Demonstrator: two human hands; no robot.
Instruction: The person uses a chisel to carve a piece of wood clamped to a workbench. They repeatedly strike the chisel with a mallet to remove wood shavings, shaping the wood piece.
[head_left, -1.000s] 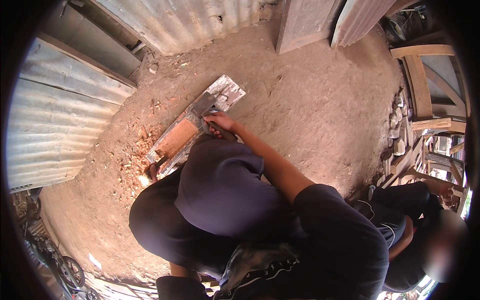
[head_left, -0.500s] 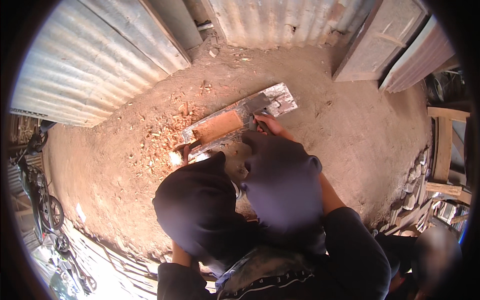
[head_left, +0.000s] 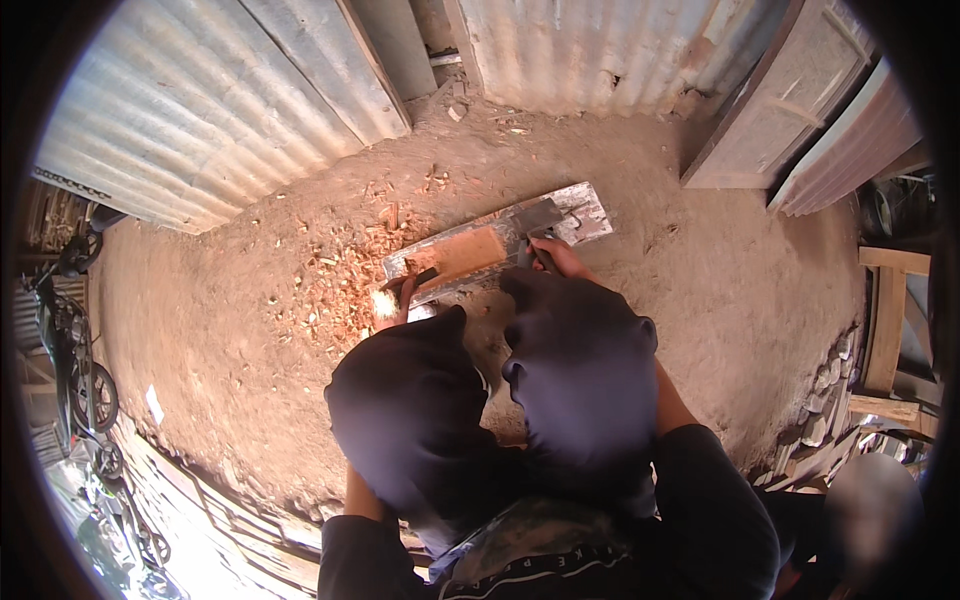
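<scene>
Left hand (head_left: 402, 289) clamped on short dark tool (head_left: 427, 275) at left end of weathered board (head_left: 592, 214) with reddish middle, board lying on dirt floor (head_left: 665, 300), right hand (head_left: 560, 257) clamped on dark handle (head_left: 542, 259) near its right part, wood chips (head_left: 330, 290) scattered left.

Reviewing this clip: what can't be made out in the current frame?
All in the head view:
- Left forearm: mostly hidden by left knee.
- Right forearm: partly hidden by right knee.
- Dark tool in left hand: too small to identify.
- Nearby person's head: blurred.
- Metal wall: cut off by picture's rim.
</scene>
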